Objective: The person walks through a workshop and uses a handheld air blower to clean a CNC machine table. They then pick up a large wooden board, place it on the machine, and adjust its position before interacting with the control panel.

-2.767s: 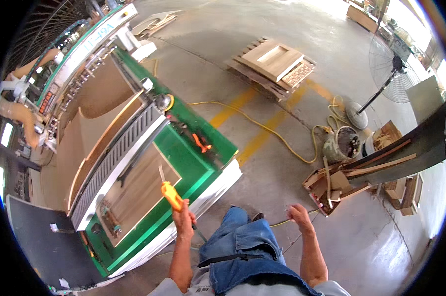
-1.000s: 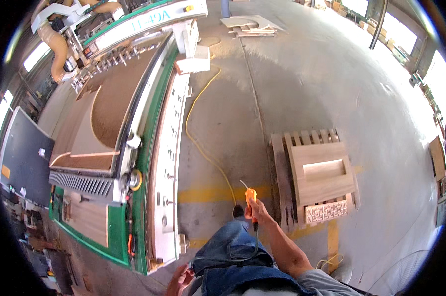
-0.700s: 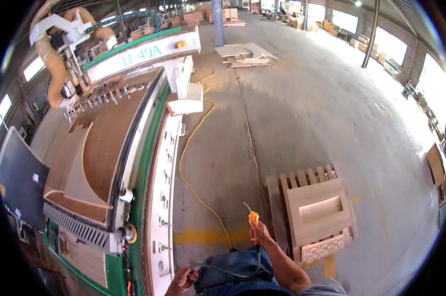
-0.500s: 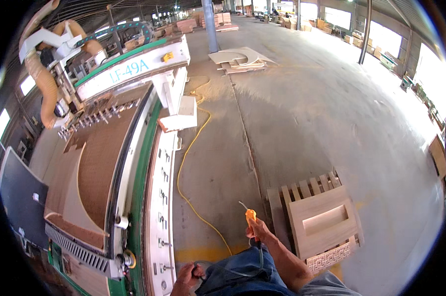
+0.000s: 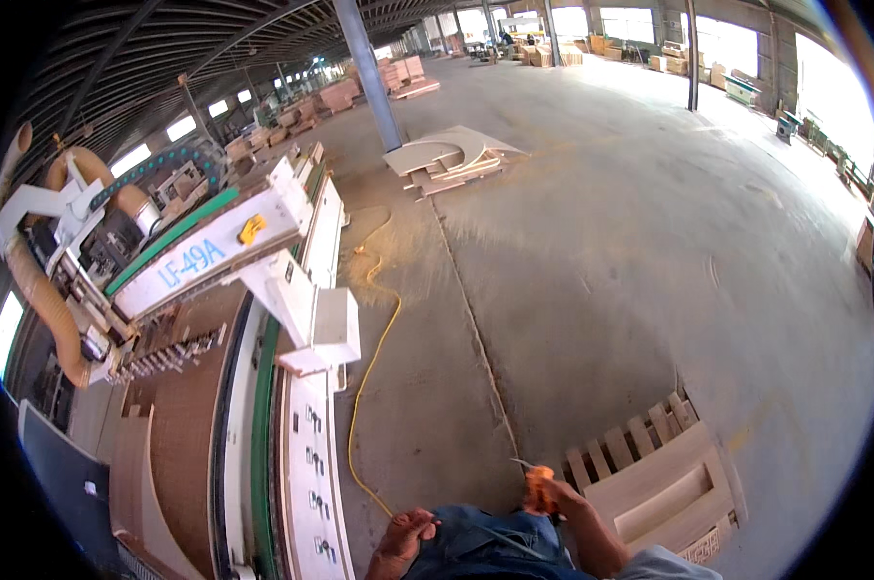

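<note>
My right hand (image 5: 545, 493) is wrapped round an orange air blow gun (image 5: 539, 476), whose thin metal nozzle points up and to the left, over the floor. A thin grey hose (image 5: 505, 541) crosses in front of my blue trousers. My left hand (image 5: 410, 534) is closed, held low left of my trousers; its curled fingers hide whatever may be in them. Beside it the yellow hose or cord (image 5: 362, 372) runs away along the floor. To the right of my right hand, a pale wooden panel with a recessed rectangle (image 5: 664, 503) lies on a slatted pallet (image 5: 640, 435).
A large white and green CNC router (image 5: 302, 435) stands along the left, its gantry (image 5: 200, 253) over a brown bed with a curved cut board (image 5: 142, 483). Farther off, cut sheets (image 5: 451, 159) are stacked by a blue column (image 5: 367, 82).
The view has swung up and left, showing more roof. My right hand, with the blow gun, sits lower and farther right in the picture. My left hand is higher and farther right.
</note>
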Demonstrator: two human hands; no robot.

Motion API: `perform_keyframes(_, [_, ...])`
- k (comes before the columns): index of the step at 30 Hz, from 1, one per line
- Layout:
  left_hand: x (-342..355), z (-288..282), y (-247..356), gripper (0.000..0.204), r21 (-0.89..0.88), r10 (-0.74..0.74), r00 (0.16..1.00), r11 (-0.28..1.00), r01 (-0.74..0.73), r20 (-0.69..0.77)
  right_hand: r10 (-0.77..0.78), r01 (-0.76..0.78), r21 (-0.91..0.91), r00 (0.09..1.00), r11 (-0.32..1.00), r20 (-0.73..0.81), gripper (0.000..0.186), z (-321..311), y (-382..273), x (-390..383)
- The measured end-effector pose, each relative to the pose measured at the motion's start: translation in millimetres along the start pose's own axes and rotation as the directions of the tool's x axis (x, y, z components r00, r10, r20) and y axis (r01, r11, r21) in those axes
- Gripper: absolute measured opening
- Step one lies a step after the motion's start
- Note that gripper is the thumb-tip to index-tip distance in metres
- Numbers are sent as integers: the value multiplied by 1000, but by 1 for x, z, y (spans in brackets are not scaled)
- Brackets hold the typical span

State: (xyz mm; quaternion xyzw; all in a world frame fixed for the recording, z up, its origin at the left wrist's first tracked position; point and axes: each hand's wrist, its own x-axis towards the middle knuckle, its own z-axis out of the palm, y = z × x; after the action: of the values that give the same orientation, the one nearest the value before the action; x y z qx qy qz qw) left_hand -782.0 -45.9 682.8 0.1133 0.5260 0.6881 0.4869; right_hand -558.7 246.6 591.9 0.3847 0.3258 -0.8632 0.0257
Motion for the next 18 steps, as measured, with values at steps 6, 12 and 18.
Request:
perform_keyframes(6, [176, 48, 45, 31, 195, -213, 962, 964, 179, 170, 120, 494, 519, 633, 698, -765, 47, -204, 44, 69])
perform_keyframes(12, [360, 69, 83, 39, 429, -312, 917, 884, 185, 248, -366, 500, 136, 769, 856, -523, 45, -146, -149, 134])
perform_keyframes(18, [495, 113, 143, 33, 463, -246, 942, 879, 116, 231, -314, 316, -35, 914, 948, -256, 47, -98, -338, 217])
